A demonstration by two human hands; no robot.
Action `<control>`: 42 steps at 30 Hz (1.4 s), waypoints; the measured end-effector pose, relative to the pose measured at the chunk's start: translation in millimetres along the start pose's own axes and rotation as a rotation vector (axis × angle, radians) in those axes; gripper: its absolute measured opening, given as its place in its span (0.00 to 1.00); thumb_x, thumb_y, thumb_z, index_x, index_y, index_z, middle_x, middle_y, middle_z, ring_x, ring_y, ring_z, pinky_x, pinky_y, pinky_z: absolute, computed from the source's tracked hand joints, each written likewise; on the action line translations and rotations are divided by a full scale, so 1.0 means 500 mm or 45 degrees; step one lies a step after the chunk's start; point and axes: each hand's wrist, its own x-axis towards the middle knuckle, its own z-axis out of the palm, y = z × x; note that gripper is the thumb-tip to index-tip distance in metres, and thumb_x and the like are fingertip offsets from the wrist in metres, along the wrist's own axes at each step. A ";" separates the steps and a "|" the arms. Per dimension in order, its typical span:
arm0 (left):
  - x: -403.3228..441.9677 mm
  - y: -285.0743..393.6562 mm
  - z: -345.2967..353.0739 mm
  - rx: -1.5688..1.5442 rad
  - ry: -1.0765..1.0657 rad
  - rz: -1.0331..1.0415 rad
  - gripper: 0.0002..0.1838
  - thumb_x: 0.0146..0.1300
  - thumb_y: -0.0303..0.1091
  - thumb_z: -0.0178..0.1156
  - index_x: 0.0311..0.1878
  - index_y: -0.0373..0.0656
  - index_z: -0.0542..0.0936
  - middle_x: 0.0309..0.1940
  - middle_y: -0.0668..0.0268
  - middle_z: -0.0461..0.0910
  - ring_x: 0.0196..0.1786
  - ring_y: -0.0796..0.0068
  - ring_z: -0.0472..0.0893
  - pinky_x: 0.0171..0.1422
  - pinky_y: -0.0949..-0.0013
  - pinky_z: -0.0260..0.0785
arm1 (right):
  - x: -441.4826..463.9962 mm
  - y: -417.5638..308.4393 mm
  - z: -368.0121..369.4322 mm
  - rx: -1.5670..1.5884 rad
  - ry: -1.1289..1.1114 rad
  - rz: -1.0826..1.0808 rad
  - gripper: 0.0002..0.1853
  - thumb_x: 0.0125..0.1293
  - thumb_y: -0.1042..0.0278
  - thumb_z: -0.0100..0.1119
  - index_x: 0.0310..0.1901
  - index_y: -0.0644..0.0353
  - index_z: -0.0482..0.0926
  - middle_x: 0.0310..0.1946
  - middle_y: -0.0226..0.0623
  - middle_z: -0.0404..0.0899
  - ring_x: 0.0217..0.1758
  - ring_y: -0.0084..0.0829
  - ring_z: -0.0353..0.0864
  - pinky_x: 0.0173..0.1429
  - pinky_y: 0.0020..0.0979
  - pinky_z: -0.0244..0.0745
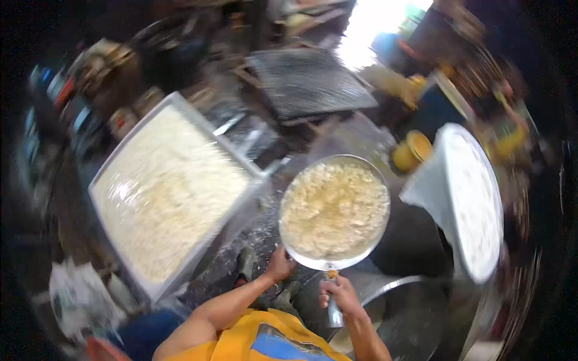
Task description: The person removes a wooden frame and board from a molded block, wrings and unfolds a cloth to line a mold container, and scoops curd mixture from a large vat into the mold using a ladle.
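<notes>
A round metal pan (335, 263) with a straight handle is in the middle of the head view, holding a pale yellow, lumpy, wet-looking mass (337, 207). My right hand (342, 295) is wrapped round the handle on the near side. At the lower left of the rim, my left hand (280, 265) grips the pan's edge, its fingertips partly hidden beneath it. To the left stands a large white rectangular tub (218, 231) with a similar pale mass inside. Motion blur smears the fine detail.
On the right is a big round container (471, 204) with white contents and a pale cloth or liner. A yellow bucket (412, 151) stands beyond the pan. A dark flat panel (310, 81) lies farther back. White bags (81, 298) sit at the lower left.
</notes>
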 end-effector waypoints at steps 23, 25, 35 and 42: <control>0.180 0.108 0.102 -1.680 1.007 0.144 0.22 0.69 0.43 0.50 0.62 0.46 0.62 0.58 0.64 0.64 0.63 0.74 0.62 0.66 0.62 0.55 | 0.415 -0.132 0.646 -1.196 0.052 -0.390 0.07 0.60 0.74 0.53 0.36 0.69 0.70 0.18 0.37 0.72 0.17 0.27 0.74 0.20 0.29 0.69; 0.174 0.162 0.042 -1.867 0.933 0.004 0.19 0.71 0.45 0.47 0.59 0.46 0.67 0.54 0.66 0.67 0.60 0.75 0.64 0.62 0.63 0.60 | 0.386 -0.208 0.629 -0.945 0.182 -0.648 0.15 0.59 0.71 0.57 0.41 0.70 0.63 0.25 0.41 0.73 0.22 0.28 0.76 0.23 0.30 0.70; 0.153 0.258 0.089 -1.499 1.042 -0.142 0.49 0.61 0.67 0.48 0.74 0.54 0.37 0.75 0.56 0.36 0.76 0.54 0.44 0.78 0.58 0.35 | -0.177 -0.302 0.042 0.168 0.422 -1.441 0.14 0.62 0.73 0.61 0.44 0.63 0.66 0.27 0.31 0.72 0.24 0.22 0.74 0.26 0.27 0.72; 0.102 0.244 0.502 -0.411 -0.256 -0.085 0.52 0.60 0.53 0.59 0.74 0.44 0.36 0.73 0.51 0.42 0.74 0.54 0.52 0.75 0.53 0.42 | -0.303 0.160 -0.510 1.143 0.904 -1.052 0.06 0.65 0.71 0.56 0.36 0.56 0.68 0.20 0.28 0.69 0.19 0.20 0.69 0.21 0.24 0.66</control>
